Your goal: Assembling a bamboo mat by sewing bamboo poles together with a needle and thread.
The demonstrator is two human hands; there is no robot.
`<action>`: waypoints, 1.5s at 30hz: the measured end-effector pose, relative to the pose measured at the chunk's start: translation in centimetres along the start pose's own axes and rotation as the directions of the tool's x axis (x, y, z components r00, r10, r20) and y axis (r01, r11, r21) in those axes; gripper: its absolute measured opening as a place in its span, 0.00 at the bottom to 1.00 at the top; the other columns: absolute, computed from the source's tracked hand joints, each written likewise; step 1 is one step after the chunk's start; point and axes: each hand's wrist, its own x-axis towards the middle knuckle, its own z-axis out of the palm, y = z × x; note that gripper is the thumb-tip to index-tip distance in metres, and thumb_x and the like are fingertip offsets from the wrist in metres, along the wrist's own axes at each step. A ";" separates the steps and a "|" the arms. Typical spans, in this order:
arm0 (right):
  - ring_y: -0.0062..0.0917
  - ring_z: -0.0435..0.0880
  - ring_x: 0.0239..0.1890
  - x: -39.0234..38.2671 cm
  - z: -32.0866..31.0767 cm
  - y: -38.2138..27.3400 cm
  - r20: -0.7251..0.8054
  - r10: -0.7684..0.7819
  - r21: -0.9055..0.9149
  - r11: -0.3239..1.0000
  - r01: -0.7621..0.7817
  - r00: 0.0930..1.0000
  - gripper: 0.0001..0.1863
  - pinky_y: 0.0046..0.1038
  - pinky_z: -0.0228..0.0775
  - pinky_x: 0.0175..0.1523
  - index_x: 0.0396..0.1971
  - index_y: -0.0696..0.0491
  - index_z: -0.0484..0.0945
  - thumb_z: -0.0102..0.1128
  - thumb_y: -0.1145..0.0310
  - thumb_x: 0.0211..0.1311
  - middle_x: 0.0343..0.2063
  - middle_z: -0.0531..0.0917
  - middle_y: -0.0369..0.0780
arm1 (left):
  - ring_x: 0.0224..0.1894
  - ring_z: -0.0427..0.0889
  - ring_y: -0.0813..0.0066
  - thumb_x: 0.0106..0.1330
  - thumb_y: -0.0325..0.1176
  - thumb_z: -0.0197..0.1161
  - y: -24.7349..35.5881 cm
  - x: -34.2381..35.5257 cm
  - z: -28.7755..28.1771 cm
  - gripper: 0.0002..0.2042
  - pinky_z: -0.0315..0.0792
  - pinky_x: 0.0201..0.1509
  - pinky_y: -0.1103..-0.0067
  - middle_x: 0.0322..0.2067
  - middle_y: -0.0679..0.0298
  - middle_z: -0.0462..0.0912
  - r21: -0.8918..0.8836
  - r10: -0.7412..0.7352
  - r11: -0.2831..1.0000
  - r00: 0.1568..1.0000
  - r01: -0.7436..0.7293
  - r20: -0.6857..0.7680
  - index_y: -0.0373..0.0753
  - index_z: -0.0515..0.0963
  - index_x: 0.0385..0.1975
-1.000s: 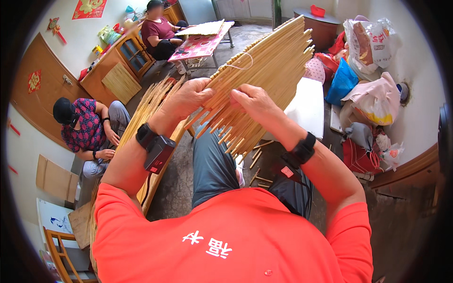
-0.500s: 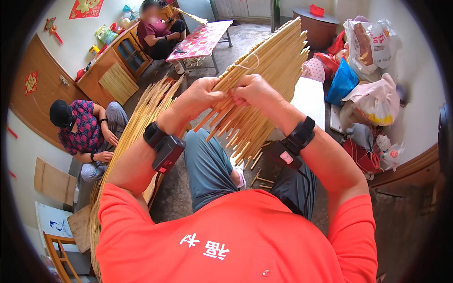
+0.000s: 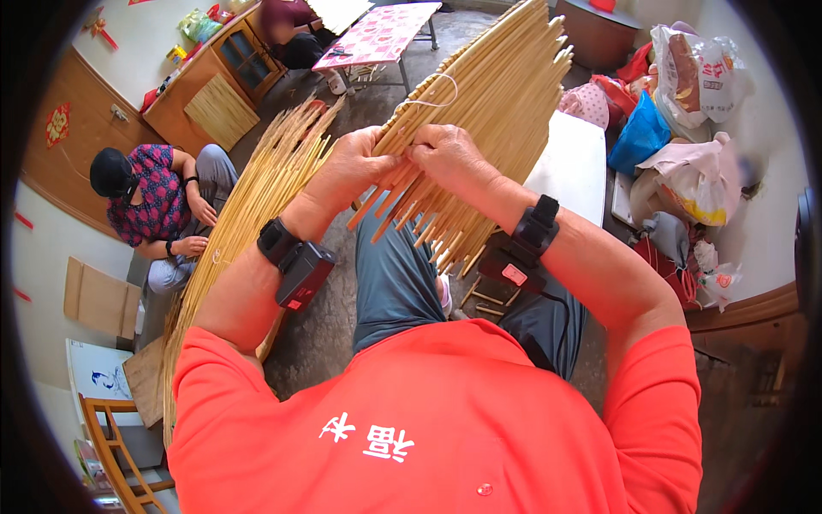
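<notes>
A mat of straw-coloured stalks (image 3: 501,120), tied side by side, slants up and away in front of me above my knees. My left hand (image 3: 355,163) grips its near left edge, fingers closed around the stalks. Right beside it, my right hand (image 3: 454,158) is closed in a pinch against the same edge; what lies between its fingertips is hidden. A thin white string (image 3: 455,90) loops loosely over the mat just beyond my hands. The lower stalk ends stick out unevenly below my right hand.
A long heap of stalks (image 3: 248,206) lies at my left, a co-worker (image 3: 171,201) sitting beyond it. Another person (image 3: 295,38) sits by a red-and-white table (image 3: 377,38). A white board (image 3: 569,163) and several bags (image 3: 685,171) are at right; cut stalk pieces (image 3: 488,300) litter the floor.
The view has shifted slightly, and the mat is a little steeper. My hands stay together at the mat's near edge, my right fingers now closer to my left fingertips.
</notes>
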 end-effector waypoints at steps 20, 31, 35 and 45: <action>0.26 0.80 0.45 -16.3 -3.0 7.1 -0.062 0.204 0.262 0.948 -0.181 0.977 0.19 0.26 0.77 0.44 0.50 0.57 0.71 0.57 0.78 0.57 0.43 0.75 0.42 | 0.58 0.70 0.65 0.62 0.28 0.55 -4.5 -8.9 4.9 0.21 0.65 0.61 0.73 0.56 0.54 0.71 -0.305 -0.270 0.942 0.853 0.138 -0.447 0.28 0.67 0.56; 0.23 0.83 0.29 -32.6 -18.2 26.0 -0.742 0.600 0.398 0.753 -0.524 0.299 0.18 0.25 0.76 0.34 0.47 0.57 0.72 0.58 0.76 0.54 0.31 0.80 0.39 | 0.34 0.83 0.72 0.68 0.30 0.53 -3.3 -9.5 8.9 0.12 0.79 0.36 0.82 0.36 0.58 0.80 -0.544 -0.311 0.830 0.910 0.119 -0.275 0.34 0.67 0.48; 0.20 0.83 0.24 -38.2 -19.5 29.5 -0.758 0.628 0.396 0.658 -0.641 0.176 0.13 0.23 0.74 0.25 0.44 0.57 0.73 0.54 0.75 0.58 0.28 0.81 0.39 | 0.36 0.83 0.73 0.67 0.30 0.54 -5.7 -9.8 8.5 0.14 0.79 0.38 0.81 0.37 0.58 0.80 -0.519 -0.320 0.846 0.895 0.122 -0.311 0.34 0.67 0.51; 0.34 0.82 0.31 -38.9 -25.5 32.6 -0.962 0.244 0.037 0.561 -0.827 0.123 0.08 0.34 0.74 0.37 0.36 0.55 0.75 0.55 0.73 0.56 0.29 0.82 0.43 | 0.43 0.81 0.68 0.63 0.24 0.55 -7.5 -8.7 4.4 0.26 0.79 0.44 0.76 0.48 0.53 0.76 -0.479 -0.398 0.852 0.855 0.210 -0.333 0.32 0.59 0.62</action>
